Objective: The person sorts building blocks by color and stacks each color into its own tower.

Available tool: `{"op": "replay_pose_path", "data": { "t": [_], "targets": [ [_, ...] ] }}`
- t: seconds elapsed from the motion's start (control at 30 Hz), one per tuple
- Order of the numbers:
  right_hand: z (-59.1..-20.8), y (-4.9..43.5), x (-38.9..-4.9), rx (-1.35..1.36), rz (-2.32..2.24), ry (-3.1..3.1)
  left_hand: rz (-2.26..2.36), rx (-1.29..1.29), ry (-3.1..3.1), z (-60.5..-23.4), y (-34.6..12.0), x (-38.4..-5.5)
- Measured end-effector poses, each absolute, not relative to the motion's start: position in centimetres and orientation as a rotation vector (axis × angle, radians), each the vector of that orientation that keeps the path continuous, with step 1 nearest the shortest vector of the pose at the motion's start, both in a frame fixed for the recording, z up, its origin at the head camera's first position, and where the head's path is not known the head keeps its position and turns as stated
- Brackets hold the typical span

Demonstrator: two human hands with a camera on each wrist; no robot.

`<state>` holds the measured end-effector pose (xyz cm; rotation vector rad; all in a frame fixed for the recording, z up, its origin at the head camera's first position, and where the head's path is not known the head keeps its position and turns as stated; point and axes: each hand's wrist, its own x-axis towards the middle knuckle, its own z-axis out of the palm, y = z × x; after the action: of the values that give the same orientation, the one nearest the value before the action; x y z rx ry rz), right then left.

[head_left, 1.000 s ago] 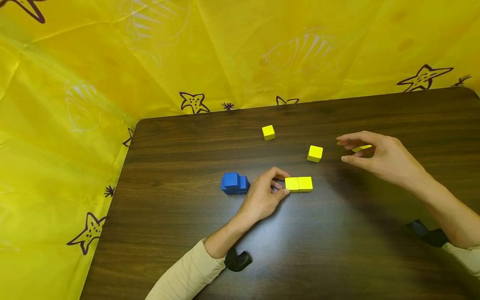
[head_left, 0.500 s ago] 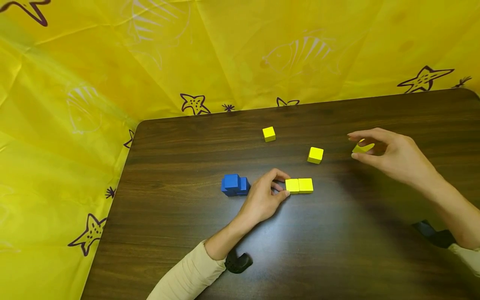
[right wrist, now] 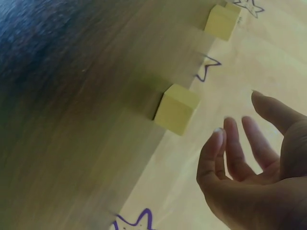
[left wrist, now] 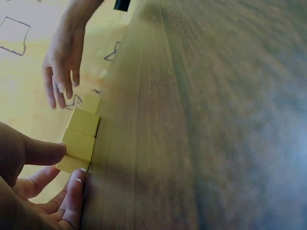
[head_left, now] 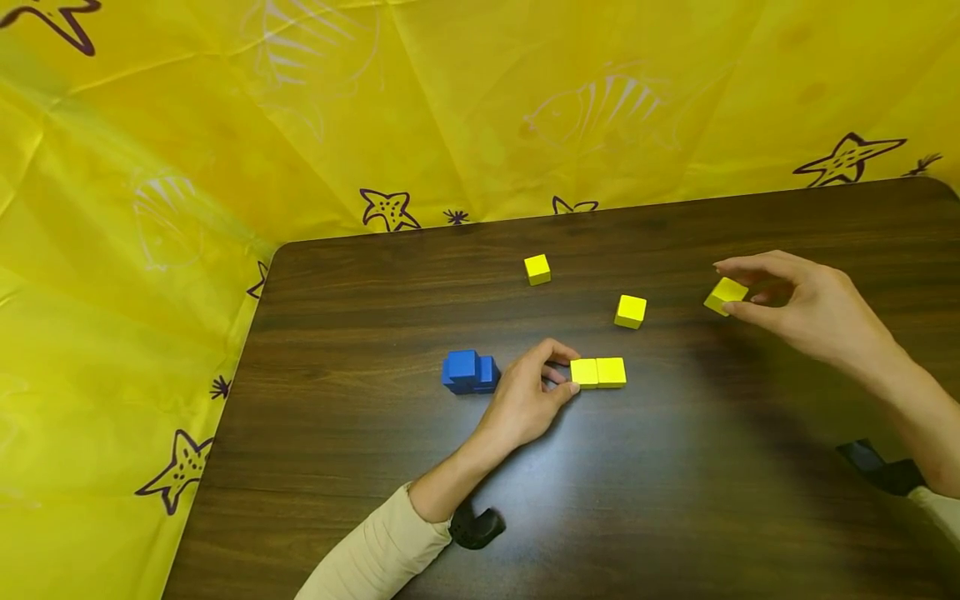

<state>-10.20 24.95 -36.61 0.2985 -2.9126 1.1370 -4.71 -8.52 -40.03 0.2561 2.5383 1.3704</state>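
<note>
Two yellow cubes stand side by side on the table, and my left hand [head_left: 525,396] pinches the left cube [head_left: 583,373] between thumb and fingers. The right cube [head_left: 611,372] touches it. Farther right, my right hand [head_left: 828,317] hovers at a lone yellow cube [head_left: 724,297], thumb and fingers spread apart. In the right wrist view a gap shows between that hand [right wrist: 259,172] and the nearest yellow cube [right wrist: 177,109]. The left wrist view shows the left thumb [left wrist: 45,152] against the pinched cube [left wrist: 76,151].
Two more yellow cubes lie loose farther back, one at the rear [head_left: 537,269] and one nearer [head_left: 630,312]. A cluster of blue cubes [head_left: 467,372], partly stacked, stands just left of my left hand. A yellow printed cloth [head_left: 465,108] hangs behind the dark wooden table [head_left: 337,467].
My right hand has moved to the right, and the cube it partly covered now shows more fully. The left hand keeps its pinch in the same place.
</note>
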Motion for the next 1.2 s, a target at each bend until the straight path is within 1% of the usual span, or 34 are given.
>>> {"op": "replay_pose_path", "data": {
  "t": [0.37, 0.7, 1.2],
  "targets": [
    [-37.3, 25.9, -10.5, 0.276, 1.190, -2.940, 1.376, 0.262, 2.541, -40.0, -8.6, -4.6],
    [-37.8, 27.0, -11.6, 0.274, 1.186, -3.002, 1.380, 0.256, 2.540, -39.8, -8.5, -4.7],
    [-38.8, 27.4, -12.3, 0.288, 1.180, -3.068, 1.374, 0.260, 2.538, -39.9, -8.5, -4.8]
  ]
}}
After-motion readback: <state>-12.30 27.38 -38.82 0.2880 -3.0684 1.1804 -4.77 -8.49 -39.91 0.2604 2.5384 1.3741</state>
